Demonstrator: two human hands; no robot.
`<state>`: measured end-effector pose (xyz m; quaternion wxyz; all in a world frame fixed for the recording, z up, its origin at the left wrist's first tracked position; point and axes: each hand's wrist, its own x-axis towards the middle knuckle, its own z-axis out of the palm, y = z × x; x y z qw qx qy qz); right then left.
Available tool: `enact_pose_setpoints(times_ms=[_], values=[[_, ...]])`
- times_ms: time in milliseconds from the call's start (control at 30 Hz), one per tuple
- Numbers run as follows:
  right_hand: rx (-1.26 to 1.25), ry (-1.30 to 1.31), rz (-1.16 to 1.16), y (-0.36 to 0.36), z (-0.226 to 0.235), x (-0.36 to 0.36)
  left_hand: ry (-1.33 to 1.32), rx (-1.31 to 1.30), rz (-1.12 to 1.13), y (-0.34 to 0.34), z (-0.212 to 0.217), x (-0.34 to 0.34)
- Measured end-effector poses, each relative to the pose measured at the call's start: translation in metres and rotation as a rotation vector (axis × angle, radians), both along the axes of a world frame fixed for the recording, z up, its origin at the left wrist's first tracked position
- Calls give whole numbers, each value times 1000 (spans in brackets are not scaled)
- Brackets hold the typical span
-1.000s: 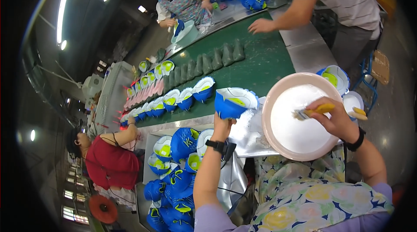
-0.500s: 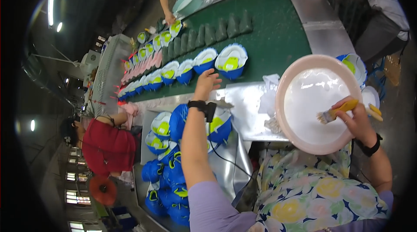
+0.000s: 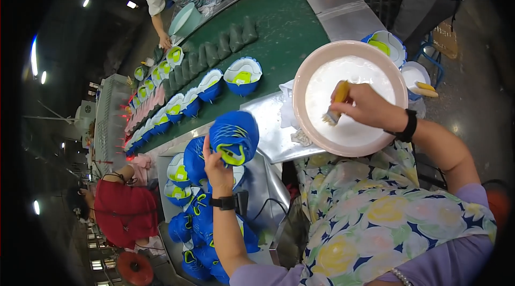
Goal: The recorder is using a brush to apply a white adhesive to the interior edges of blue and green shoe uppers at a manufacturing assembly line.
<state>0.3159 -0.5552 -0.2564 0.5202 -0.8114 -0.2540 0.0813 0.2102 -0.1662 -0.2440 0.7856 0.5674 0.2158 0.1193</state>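
My left hand [image 3: 219, 171] is closed on a blue shoe upper [image 3: 234, 131] with a lime-green collar. It holds the upper raised above a tray [image 3: 276, 176] of similar blue uppers. In my right hand [image 3: 367, 105] is a paintbrush [image 3: 341, 93] with a yellow handle, its fingers wrapped round it. The bristles point down over the white liquid [image 3: 348, 133] in a pale pink basin [image 3: 301, 112]; whether they touch the liquid I cannot tell. Nearest to the basin on the green belt [image 3: 289, 23], a blue upper [image 3: 243, 78] stands with its white and lime underside showing.
Rows of uppers and dark elongated pieces [image 3: 209, 54] run along the belt. Across it, a co-worker's hand [image 3: 165, 41] is at an upper. A person in red [image 3: 126, 211] is on the left. Beside the basin stand another upper [image 3: 394, 45] and a white-filled container [image 3: 414, 76].
My left hand has moved from beside the belt uppers back over the tray and now holds a blue upper. My right hand has turned the brush more upright over the basin. The view has shifted.
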Motion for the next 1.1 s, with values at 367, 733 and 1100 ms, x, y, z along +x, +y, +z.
enact_pose_setpoints(times_ms=[367,733,1100], values=[[-89,48,34,-3,1,-16,-79,1924,-368,-25,-62,-28],[-235,-245,-4,-55,17,24,151,363,-463,19,-3,38],[146,-299,56,-45,67,34,89,193,-617,-97,-13,79]])
